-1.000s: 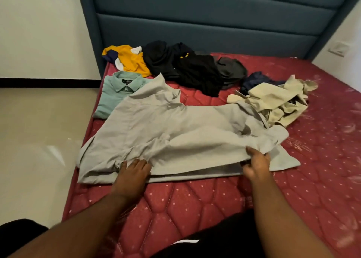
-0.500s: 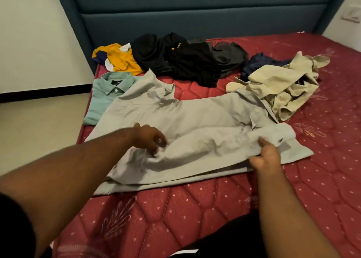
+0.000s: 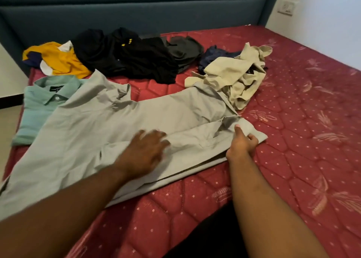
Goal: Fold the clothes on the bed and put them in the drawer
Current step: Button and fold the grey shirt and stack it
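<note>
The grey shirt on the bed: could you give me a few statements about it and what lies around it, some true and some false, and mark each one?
1. The left hand lies flat on the grey shirt. True.
2. The right hand holds nothing. False: its fingers and thumb pinch the shirt's right edge.
3. A green shirt lies partly under the grey one, at the left. True.
4. The beige garment is neatly folded. False: it lies crumpled.
5. The black clothes lie near the headboard. True.
</note>
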A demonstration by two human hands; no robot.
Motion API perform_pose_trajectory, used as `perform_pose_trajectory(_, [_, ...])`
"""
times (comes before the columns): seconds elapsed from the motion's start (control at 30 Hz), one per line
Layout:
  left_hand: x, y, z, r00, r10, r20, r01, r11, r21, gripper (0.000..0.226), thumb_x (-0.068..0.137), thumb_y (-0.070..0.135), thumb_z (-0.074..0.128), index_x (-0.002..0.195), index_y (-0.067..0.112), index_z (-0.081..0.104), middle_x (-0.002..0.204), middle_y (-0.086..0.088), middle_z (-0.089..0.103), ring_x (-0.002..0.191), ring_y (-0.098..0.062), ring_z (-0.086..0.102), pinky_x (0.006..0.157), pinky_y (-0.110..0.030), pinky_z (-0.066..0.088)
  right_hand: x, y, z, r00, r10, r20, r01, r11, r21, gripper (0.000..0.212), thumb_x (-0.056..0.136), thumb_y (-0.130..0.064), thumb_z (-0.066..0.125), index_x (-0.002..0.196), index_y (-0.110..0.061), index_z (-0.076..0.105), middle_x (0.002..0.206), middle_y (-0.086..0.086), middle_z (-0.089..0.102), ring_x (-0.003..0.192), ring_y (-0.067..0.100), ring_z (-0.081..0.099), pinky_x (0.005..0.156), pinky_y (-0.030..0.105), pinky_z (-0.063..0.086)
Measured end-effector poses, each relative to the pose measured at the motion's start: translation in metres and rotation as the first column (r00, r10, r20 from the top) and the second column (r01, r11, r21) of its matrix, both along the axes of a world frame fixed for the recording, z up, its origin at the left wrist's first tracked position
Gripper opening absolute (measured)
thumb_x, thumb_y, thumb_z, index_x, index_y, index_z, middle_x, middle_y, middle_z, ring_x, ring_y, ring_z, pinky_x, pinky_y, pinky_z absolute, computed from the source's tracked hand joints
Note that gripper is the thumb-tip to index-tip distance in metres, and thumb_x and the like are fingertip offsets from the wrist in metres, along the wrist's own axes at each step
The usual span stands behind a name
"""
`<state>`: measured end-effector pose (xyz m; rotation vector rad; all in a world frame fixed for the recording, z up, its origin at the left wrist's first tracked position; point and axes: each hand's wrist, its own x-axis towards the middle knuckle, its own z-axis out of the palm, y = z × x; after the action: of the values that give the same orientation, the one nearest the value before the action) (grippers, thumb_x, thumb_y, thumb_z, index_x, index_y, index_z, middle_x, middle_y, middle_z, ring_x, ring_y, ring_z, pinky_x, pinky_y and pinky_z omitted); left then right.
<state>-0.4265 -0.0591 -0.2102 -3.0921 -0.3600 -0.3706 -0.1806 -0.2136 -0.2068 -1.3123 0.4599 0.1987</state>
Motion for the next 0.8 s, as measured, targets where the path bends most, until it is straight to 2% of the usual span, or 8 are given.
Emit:
perform_pose_trajectory(0.1, [0.026, -0.030, -0.013, 0.951, -0.041, -0.307, 0.024, 0.998, -0.058, 0.081, 0.084, 0.072, 0.015, 0.148, 0.029, 0.035, 0.160, -0.003, 0.025, 0.148, -0.022, 0.022, 0.118, -0.044, 0.003, 0.027, -0.015, -0.005, 0.993, 0.081, -0.084, -0.084, 0.996, -0.036, 0.035, 0.077, 0.002, 0.072, 0.104, -0.010, 0.054, 0.102, 0.008, 0.064, 0.080, 0.019, 0.056, 0.071, 0.028, 0.051])
perform_pose_trajectory(0.17, [0.036, -0.037, -0.024, 0.933, -0.045, -0.358, 0.014, 0.996, -0.089, 0.092, 0.081, 0.083, 0.003, 0.153, 0.030, 0.024, 0.163, -0.002, 0.013, 0.151, -0.021, 0.009, 0.117, -0.047, -0.007, 0.043, -0.026, -0.014, 0.998, 0.004, -0.066, -0.007, 0.999, -0.042, 0.043, 0.073, 0.010, 0.071, 0.100, -0.014, 0.048, 0.099, 0.006, 0.062, 0.080, 0.017, 0.057, 0.079, 0.033, 0.053])
perform_pose_trajectory(0.3, [0.042, -0.042, -0.042, 0.916, -0.111, -0.386, 0.131, 0.991, 0.026, 0.082, 0.088, 0.080, 0.021, 0.146, 0.025, 0.042, 0.154, -0.009, 0.036, 0.144, -0.026, 0.028, 0.111, -0.052, 0.011, 0.052, -0.026, -0.020, 0.998, -0.059, 0.021, 0.061, 0.987, -0.152, 0.052, 0.073, 0.012, 0.063, 0.111, -0.021, 0.049, 0.109, 0.008, 0.062, 0.087, 0.022, 0.063, 0.075, 0.034, 0.056])
perform_pose_trajectory(0.43, [0.039, -0.044, -0.054, 0.929, -0.108, -0.354, 0.107, 0.994, -0.021, 0.081, 0.088, 0.082, 0.022, 0.152, 0.033, 0.029, 0.161, -0.005, 0.020, 0.148, -0.027, 0.017, 0.112, -0.055, 0.010, 0.060, -0.030, -0.015, 0.991, -0.113, 0.068, 0.126, 0.969, -0.213, 0.067, 0.077, 0.013, 0.057, 0.134, -0.020, 0.045, 0.107, 0.004, 0.056, 0.087, 0.018, 0.058, 0.062, 0.022, 0.047])
perform_pose_trajectory(0.57, [0.045, -0.040, -0.045, 0.938, -0.122, -0.325, 0.049, 0.974, -0.223, 0.081, 0.079, 0.088, 0.004, 0.150, 0.051, 0.009, 0.161, 0.013, -0.010, 0.150, -0.016, -0.011, 0.117, -0.052, -0.003, 0.068, -0.032, -0.007, 0.997, -0.029, 0.065, 0.042, 0.978, -0.203, 0.067, 0.084, 0.005, 0.057, 0.144, -0.017, 0.036, 0.127, 0.011, 0.053, 0.102, 0.024, 0.058, 0.078, 0.032, 0.051])
perform_pose_trajectory(0.63, [0.049, -0.032, -0.036, 0.991, -0.036, -0.128, 0.000, 0.962, -0.273, 0.072, 0.087, 0.079, 0.013, 0.146, 0.045, 0.034, 0.161, 0.007, 0.021, 0.147, -0.018, 0.022, 0.109, -0.051, 0.023, 0.070, -0.033, 0.004, 0.959, 0.059, 0.278, 0.094, 0.857, -0.506, 0.054, 0.090, -0.008, 0.057, 0.142, -0.017, 0.042, 0.139, 0.009, 0.049, 0.120, 0.027, 0.052, 0.098, 0.034, 0.044])
perform_pose_trajectory(0.73, [0.056, -0.006, -0.026, 0.955, 0.258, 0.146, -0.223, 0.949, -0.221, 0.050, 0.090, 0.056, 0.043, 0.132, 0.034, 0.055, 0.136, 0.002, 0.058, 0.122, -0.022, 0.057, 0.092, -0.045, 0.038, 0.075, -0.017, 0.027, 0.608, 0.478, 0.635, 0.131, 0.728, -0.673, 0.036, 0.093, -0.011, 0.055, 0.129, -0.011, 0.058, 0.130, 0.007, 0.059, 0.117, 0.022, 0.054, 0.092, 0.024, 0.039])
perform_pose_trajectory(0.8, [0.057, 0.012, -0.017, 0.912, 0.396, -0.110, -0.411, 0.874, -0.260, 0.049, 0.089, 0.056, 0.054, 0.134, 0.036, 0.051, 0.131, 0.003, 0.056, 0.121, -0.024, 0.054, 0.095, -0.043, 0.034, 0.080, 0.004, 0.035, 0.291, 0.859, 0.421, -0.119, 0.469, -0.875, 0.033, 0.093, -0.007, 0.053, 0.124, -0.013, 0.063, 0.124, 0.005, 0.064, 0.109, 0.021, 0.061, 0.087, 0.025, 0.045])
